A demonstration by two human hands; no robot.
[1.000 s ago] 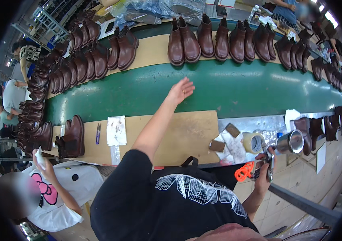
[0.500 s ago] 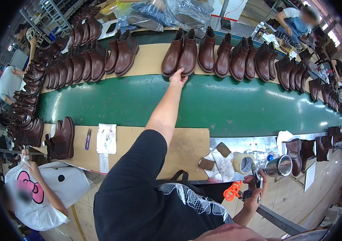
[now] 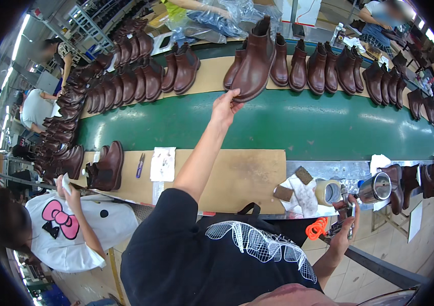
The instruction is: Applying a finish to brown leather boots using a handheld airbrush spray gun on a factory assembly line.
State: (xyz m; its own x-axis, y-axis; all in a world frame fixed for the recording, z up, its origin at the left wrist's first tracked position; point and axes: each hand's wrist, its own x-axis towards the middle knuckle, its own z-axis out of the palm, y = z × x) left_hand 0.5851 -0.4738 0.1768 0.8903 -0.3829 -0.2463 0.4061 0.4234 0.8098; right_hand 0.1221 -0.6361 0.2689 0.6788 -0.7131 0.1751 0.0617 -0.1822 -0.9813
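With its fingers clamped on the heel, the left hand (image 3: 225, 106) lifts a brown boot (image 3: 255, 61) off the far row at upper centre, above the green belt (image 3: 329, 125). Lower right, the right hand (image 3: 343, 229) grips a small tool (image 3: 340, 220). This looks like the pick-up step; bringing the boot near calls for a firm hold.

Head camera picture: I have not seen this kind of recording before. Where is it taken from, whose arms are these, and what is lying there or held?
The view comes from a wide fisheye camera on a person's head, looking down, so straight edges bend. The left hand reaches across the green conveyor belt and grips a brown boot, tilted off the far board. The right hand holds a small tool with an orange coiled cord; its type is unclear. On the near cardboard sheet lie cloths, a tape roll and a metal cup. More boots line the belt. Other workers stand nearby.
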